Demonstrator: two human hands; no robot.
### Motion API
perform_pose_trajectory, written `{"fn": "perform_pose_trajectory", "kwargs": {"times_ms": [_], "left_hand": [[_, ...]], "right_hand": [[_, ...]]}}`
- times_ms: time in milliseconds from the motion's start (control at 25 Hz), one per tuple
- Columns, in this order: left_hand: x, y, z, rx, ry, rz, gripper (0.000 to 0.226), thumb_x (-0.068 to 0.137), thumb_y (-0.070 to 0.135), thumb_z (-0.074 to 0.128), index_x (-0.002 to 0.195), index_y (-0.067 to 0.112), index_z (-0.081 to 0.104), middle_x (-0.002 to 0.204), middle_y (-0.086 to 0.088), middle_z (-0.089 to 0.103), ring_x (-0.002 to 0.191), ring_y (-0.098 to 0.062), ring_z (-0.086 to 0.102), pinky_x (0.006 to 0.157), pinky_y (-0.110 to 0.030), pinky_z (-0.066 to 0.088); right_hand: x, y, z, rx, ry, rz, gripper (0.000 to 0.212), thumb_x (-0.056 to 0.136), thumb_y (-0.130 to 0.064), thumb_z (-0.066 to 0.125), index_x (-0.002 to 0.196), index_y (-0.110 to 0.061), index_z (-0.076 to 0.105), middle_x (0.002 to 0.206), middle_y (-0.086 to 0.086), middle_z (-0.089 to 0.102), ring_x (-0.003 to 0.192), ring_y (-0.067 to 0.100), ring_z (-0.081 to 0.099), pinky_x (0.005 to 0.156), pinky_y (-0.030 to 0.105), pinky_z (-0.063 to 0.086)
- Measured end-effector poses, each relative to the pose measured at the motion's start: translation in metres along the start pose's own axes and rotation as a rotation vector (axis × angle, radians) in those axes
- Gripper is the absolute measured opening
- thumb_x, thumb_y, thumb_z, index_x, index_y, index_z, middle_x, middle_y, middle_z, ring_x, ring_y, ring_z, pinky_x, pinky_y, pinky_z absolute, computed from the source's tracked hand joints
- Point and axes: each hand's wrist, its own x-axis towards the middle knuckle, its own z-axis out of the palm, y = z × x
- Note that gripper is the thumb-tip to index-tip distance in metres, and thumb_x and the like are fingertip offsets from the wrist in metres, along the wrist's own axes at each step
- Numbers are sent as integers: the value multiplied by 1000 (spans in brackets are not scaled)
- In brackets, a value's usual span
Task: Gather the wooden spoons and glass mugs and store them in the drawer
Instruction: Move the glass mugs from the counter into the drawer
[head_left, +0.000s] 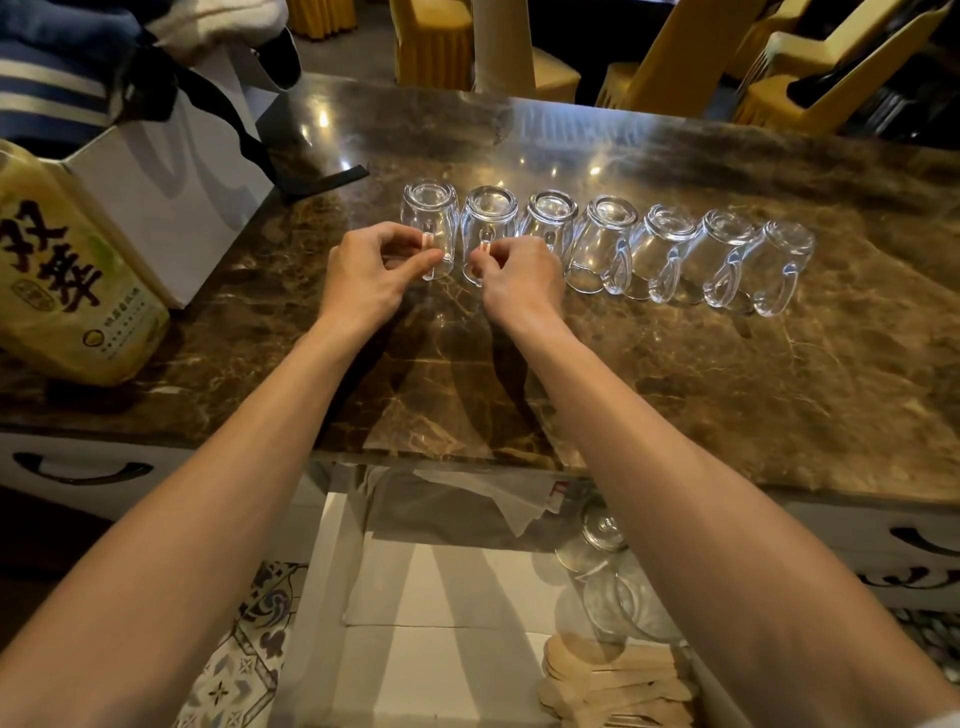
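Several glass mugs stand upside down in a row on the marble counter (675, 374). My left hand (363, 275) pinches the handle of the leftmost mug (431, 208). The handle of the second mug (488, 210) is pinched by my right hand (519, 280). The other mugs (670, 249) run off to the right, handles toward me. Below the counter edge the open drawer (441, 649) holds a pile of wooden spoons (613, 686) at its front right and a few glass mugs (602, 530) lying along its right side.
A white paper bag (171, 208) with black straps and a yellow packet (67, 270) stand on the counter's left. White paper (467, 509) lines the drawer's back. Shut drawers with dark handles (78, 467) flank the open one. Yellow-covered chairs (675, 52) stand beyond the counter.
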Motion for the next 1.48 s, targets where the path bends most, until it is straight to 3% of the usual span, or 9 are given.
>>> {"fn": "perform_pose_trajectory", "kwargs": {"times_ms": [120, 280, 400, 600, 800, 1120, 1480], "left_hand": [[-3, 0, 5, -5, -9, -10, 24, 80, 26, 72, 101, 17, 67, 80, 14, 62, 70, 9, 58, 63, 0, 44], [-6, -1, 6, 11, -12, -11, 22, 83, 25, 69, 103, 16, 66, 85, 9, 64, 73, 3, 60, 70, -10, 48], [-6, 1, 1, -1, -13, -4, 23, 83, 24, 69, 104, 15, 66, 85, 8, 65, 78, -3, 63, 76, -19, 52], [-9, 8, -8, 3, -12, 14, 25, 84, 24, 68, 107, 14, 65, 90, 5, 66, 83, -5, 64, 76, -18, 51], [-24, 24, -21, 16, -42, 82, 24, 84, 24, 67, 107, 16, 64, 91, 7, 64, 82, 1, 61, 72, -10, 50], [-67, 49, -40, -58, -117, 144, 25, 80, 24, 70, 104, 22, 63, 90, 14, 63, 83, 5, 61, 75, -8, 48], [-119, 60, -66, -159, -155, 159, 28, 73, 33, 68, 100, 23, 66, 90, 11, 68, 83, -1, 65, 73, -10, 50]], "right_hand": [[-1, 1, 2, -34, -17, 11, 21, 93, -29, 57, 91, -15, 72, 70, -5, 58, 54, -4, 42, 41, 13, 24], [-6, 1, 0, -27, -44, -1, 20, 93, -27, 58, 95, -15, 73, 84, 2, 68, 66, 9, 57, 51, 18, 35], [-8, -4, -4, 2, -42, -29, 20, 93, -26, 58, 95, -12, 73, 85, 4, 70, 71, 13, 61, 49, 17, 37], [-13, -12, -15, 39, -49, -99, 20, 93, -24, 58, 93, -11, 73, 85, 4, 72, 71, 13, 64, 61, 23, 51], [-22, -13, -32, 65, -43, -151, 21, 93, -25, 58, 91, -10, 73, 85, 6, 72, 78, 20, 67, 77, 41, 56], [-63, -1, -68, 103, -64, -224, 19, 91, -27, 61, 90, -14, 74, 79, 3, 72, 75, 18, 67, 76, 42, 56], [-119, 8, -94, 185, -100, -297, 17, 89, -24, 63, 86, -10, 72, 76, 12, 71, 75, 32, 66, 72, 51, 54]]}}
